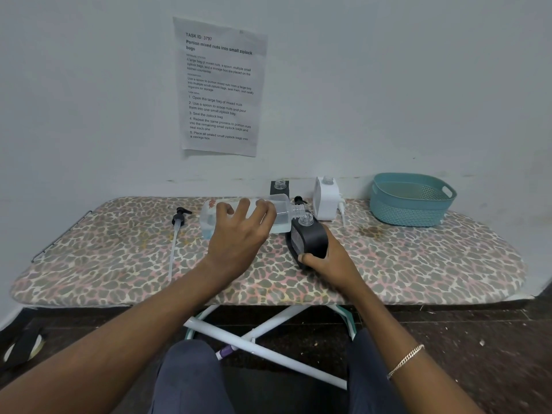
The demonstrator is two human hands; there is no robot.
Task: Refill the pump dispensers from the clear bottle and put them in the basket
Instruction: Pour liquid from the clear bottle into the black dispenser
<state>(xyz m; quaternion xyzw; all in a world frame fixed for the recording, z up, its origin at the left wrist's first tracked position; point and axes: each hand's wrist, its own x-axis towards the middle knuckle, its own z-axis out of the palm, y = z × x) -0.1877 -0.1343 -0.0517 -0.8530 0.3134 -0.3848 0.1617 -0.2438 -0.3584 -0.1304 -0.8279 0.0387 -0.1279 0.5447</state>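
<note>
I am gripping the bottle (pixel 282 216) in my left hand (pixel 239 231), holding it tipped on its side above the board (pixel 119 264), with its open mouth right beside the open neck of the black dispenser (pixel 310 239). My right hand (pixel 327 261) is clasping that dispenser, which is leaning toward the bottle. A white dispenser (pixel 325 201) and a second black one (pixel 279 188) are standing uncapped behind. A loose pump (pixel 178 222) is lying to the left. The basket (pixel 412 204) is sitting at the board's far right.
</note>
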